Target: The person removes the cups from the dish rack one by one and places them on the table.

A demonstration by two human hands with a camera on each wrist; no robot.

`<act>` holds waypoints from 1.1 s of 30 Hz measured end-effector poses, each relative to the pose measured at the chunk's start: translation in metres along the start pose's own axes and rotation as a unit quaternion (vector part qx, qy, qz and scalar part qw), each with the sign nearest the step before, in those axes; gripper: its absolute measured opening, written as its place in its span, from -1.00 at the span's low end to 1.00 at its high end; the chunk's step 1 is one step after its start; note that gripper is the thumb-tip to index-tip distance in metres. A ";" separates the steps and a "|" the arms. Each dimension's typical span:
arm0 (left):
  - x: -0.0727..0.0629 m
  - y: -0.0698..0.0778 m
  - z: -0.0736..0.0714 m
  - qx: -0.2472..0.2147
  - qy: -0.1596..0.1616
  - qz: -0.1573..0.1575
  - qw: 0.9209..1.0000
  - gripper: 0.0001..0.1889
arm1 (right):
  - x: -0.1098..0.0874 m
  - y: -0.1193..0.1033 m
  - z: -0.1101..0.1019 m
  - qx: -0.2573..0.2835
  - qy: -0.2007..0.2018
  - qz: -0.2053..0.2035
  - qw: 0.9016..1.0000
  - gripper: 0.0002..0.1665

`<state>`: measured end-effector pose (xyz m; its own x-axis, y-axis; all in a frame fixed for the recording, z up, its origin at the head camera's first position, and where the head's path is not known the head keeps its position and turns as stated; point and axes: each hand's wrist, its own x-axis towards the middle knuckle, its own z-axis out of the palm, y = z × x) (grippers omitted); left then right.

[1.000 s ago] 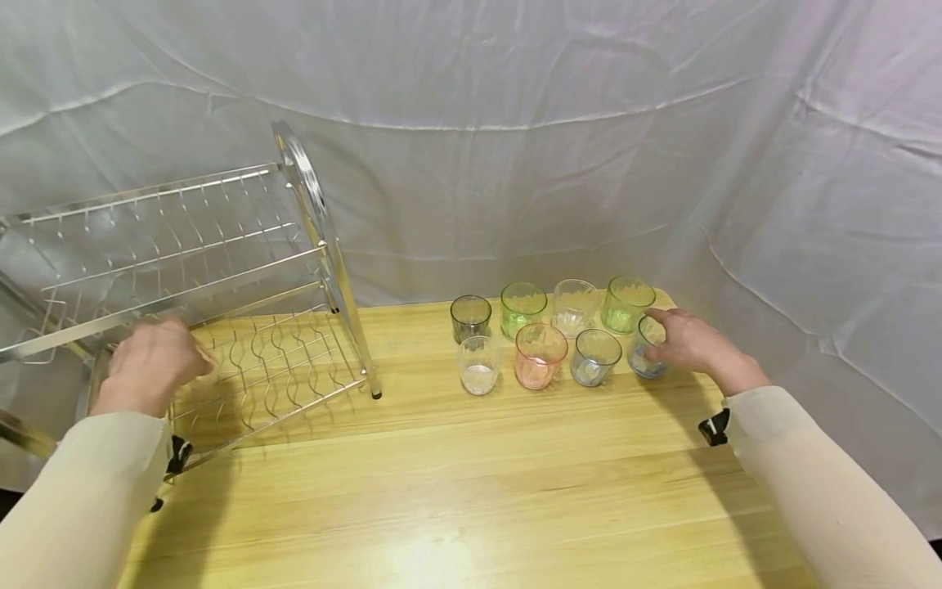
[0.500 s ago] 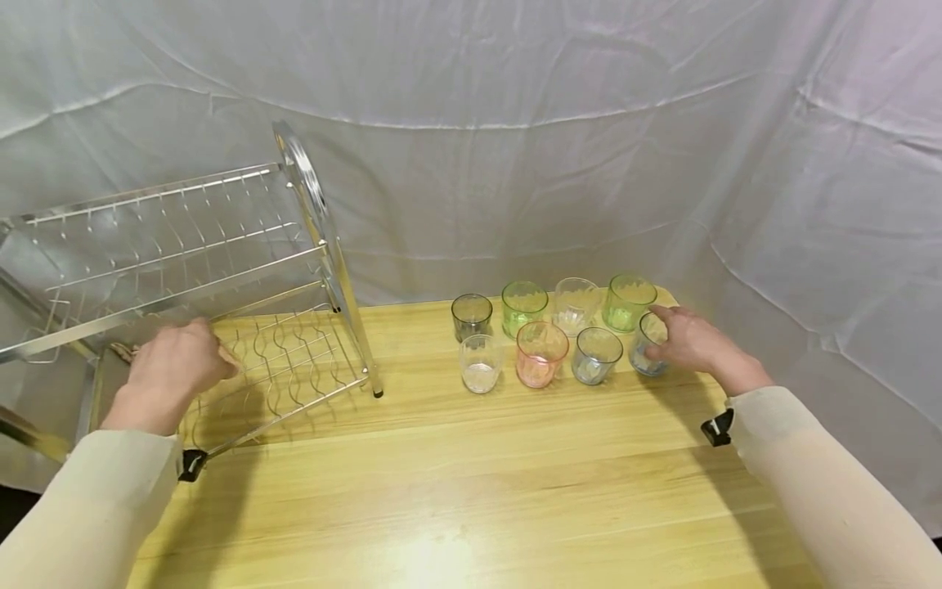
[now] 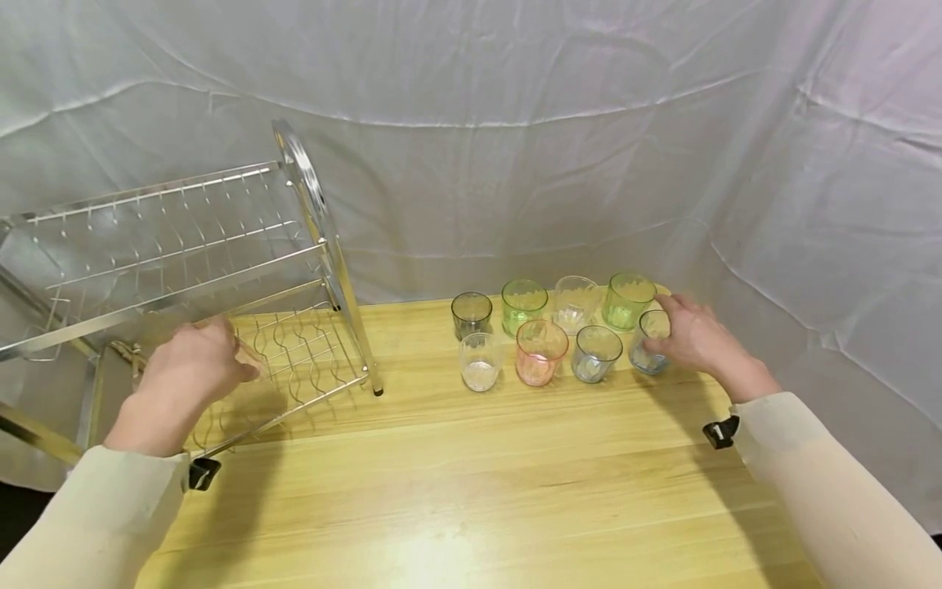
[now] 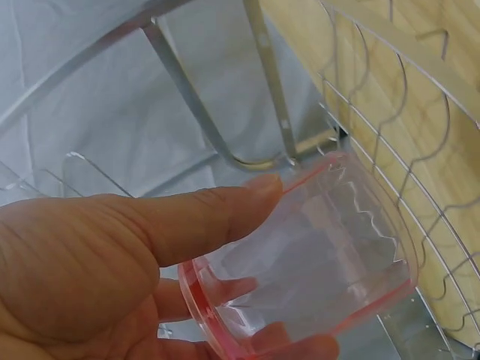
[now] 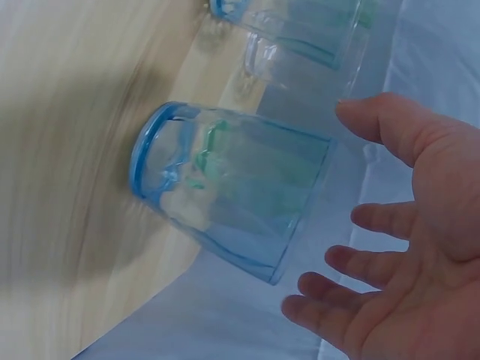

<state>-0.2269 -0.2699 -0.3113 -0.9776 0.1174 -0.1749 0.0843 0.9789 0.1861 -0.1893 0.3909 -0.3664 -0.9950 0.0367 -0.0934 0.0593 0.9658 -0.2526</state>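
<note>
My left hand [image 3: 195, 368] is inside the metal dish rack, over its wire lower tier [image 3: 294, 364]. In the left wrist view it grips a clear glass with a pink tint [image 4: 322, 232], thumb along one side and fingers on the other. The glass lies tilted beside the rack's wavy wires [image 4: 409, 165]; in the head view the hand mostly hides it. On the right, my right hand [image 3: 695, 335] is spread beside a bluish glass [image 5: 232, 187] standing on the table. Thumb and fingers are around its rim side with a gap showing in the right wrist view.
Left of the bluish glass stand two rows of glasses: a pink one [image 3: 540, 356], a grey-blue one [image 3: 596, 356], a dark one [image 3: 471, 317], clear ones and green ones. The rack's upper tier [image 3: 169, 237] overhangs the left hand. A grey cloth [image 3: 478, 188] hangs behind the wooden table [image 3: 471, 491].
My left hand has moved right and slightly toward the front over the lower tier. My right hand stays at the bluish glass, its fingers slightly shifted.
</note>
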 end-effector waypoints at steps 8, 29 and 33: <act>-0.018 0.019 0.002 -0.015 -0.001 0.025 1.000 -0.53 | -0.010 -0.012 0.002 0.006 0.061 -0.013 0.998 0.10; -0.047 0.089 0.027 -0.052 0.014 0.080 0.995 -0.32 | -0.031 -0.082 0.027 0.083 0.194 -0.088 0.973 -0.28; -0.048 0.100 0.038 -0.069 0.022 0.089 0.993 -0.38 | -0.035 -0.098 0.040 0.109 0.216 -0.113 0.964 -0.35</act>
<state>-0.1640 -0.1710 -0.3214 -0.9571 0.2770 -0.0847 0.2330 0.9101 0.3425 -0.1568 0.2851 -0.3768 -0.9224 -0.0205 0.3856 -0.1949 0.8868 -0.4191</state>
